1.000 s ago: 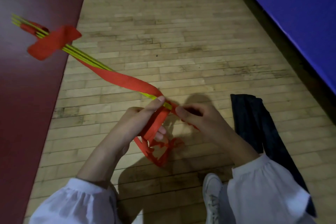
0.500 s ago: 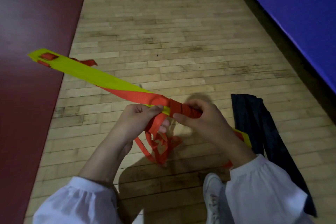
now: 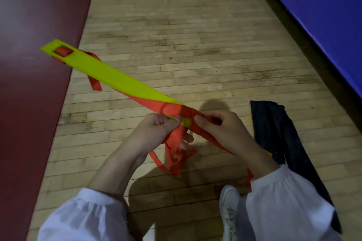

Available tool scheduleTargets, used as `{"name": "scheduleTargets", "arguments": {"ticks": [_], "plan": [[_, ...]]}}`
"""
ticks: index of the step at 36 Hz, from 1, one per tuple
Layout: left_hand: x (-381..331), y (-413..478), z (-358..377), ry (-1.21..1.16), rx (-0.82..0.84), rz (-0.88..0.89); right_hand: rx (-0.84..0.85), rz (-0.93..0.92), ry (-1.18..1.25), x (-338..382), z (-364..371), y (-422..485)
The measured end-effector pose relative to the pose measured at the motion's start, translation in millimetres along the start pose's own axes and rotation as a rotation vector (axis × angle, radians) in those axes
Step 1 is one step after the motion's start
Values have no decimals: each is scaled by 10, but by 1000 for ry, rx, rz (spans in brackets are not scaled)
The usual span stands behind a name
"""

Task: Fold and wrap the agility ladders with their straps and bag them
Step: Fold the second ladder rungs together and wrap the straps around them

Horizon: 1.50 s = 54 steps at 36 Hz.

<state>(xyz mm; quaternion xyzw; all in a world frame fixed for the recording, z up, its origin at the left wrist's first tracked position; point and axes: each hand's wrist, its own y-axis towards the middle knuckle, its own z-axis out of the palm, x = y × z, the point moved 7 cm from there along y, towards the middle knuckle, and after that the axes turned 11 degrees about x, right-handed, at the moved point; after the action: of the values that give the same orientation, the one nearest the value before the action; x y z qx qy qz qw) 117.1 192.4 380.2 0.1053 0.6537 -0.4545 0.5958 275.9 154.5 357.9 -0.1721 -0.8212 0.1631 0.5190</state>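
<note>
Wooden floor [image 3: 195, 45] spreads below; the left hand [image 3: 154, 129] pinches the red strap [image 3: 168, 108], the right hand [image 3: 221, 129] grips the strap-wound yellow ladder [image 3: 117, 76], held slanting above the floor, a dark bag [image 3: 274, 129] lying beside the right wrist.

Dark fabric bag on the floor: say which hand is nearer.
Right. The right hand is just left of the dark fabric bag; the left hand lies beyond the right one.

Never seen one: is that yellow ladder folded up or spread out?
Folded: the ladder is one narrow bundle, no rungs laid out, and the strap is wound round it.
</note>
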Motion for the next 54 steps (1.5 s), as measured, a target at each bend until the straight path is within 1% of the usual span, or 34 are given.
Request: {"name": "scheduleTargets", "arguments": {"ticks": [5, 9, 11, 16, 19, 23, 27, 29, 31, 34, 37, 39, 43, 44, 46, 49, 51, 54], "plan": [[4, 0, -13, -32, -18, -20, -81, -10, 8, 61, -50, -35], [24, -10, -11, -2, 19, -83, -156, -47, 18, 98, -105, -66], [7, -11, -3, 7, 25, -82, -196, -62, 18, 114, -130, -81], [-18, -4, 6, -20, -12, -73, -283, -112, 4, 186, -176, -143], [-15, 0, -6, -41, -49, -81, -298, -144, 3, 228, -177, -171], [-30, 17, -28, -92, -86, -43, -273, -176, -9, 253, -138, -167], [7, 28, -62, -102, -141, -59, -240, -227, -77, 278, -106, -143], [28, 31, -65, -96, -154, -69, -150, -236, -123, 281, -82, -120], [41, 29, -68, -76, -166, -76, -9, -211, -129, 269, -16, -106], [35, 28, -30, -11, -136, -69, 213, -127, -17, 221, 160, -118], [1, 24, 39, 42, -68, -30, 338, -105, 96, 239, 277, -154], [-29, 19, 74, 65, -17, 9, 345, -147, 119, 289, 265, -159], [-83, -7, 61, 25, 95, 111, 266, -213, 98, 349, 160, -157], [-82, -11, 16, 38, 91, 133, 235, -219, 82, 352, 113, -163], [-56, -17, -118, 116, 25, 150, 201, -223, 67, 361, 24, -188], [-18, -25, -204, 370, -58, 152, 236, -209, 78, 350, -23, -240], [4, -27, -142, 473, -53, 143, 231, -217, -8, 362, -28, -271], [-9, -128, 100, 474, -21, 178, 181, -232, -85, 381, -56, -408]]}}
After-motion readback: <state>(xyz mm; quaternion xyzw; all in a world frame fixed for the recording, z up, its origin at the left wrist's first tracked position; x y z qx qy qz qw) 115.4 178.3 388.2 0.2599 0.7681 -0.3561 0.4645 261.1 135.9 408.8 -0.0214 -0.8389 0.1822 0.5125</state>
